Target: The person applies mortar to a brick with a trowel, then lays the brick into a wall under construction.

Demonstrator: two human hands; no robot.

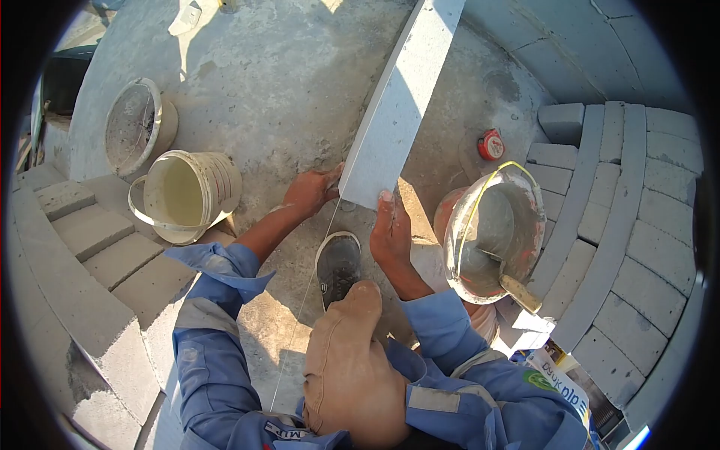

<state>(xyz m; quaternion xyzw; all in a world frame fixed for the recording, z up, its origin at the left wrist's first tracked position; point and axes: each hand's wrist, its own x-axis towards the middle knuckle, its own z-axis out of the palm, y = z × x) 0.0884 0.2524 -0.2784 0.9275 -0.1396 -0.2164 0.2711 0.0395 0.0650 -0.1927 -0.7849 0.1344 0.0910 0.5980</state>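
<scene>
A long pale-grey block (397, 105) lies on the concrete floor, running away from me, its near end between my hands. My left hand (309, 192) is closed at the left corner of that end, fingertips against its lower edge and partly hidden. My right hand (392, 231) grips the right corner, thumb on the end face. A thin white string (303, 300) passes by the block's near left corner and runs back toward me. To the right of my right hand stands a mortar-smeared bucket (448, 232) with a trowel (519, 292) in it.
A red tape measure (491, 145) lies right of the block. On the left, a white bucket (226, 184) leans tilted beside a round tub (169, 127). Stacked grey blocks line the left (94, 229) and right (630, 300) sides. My shoe (337, 262) is below the block's end.
</scene>
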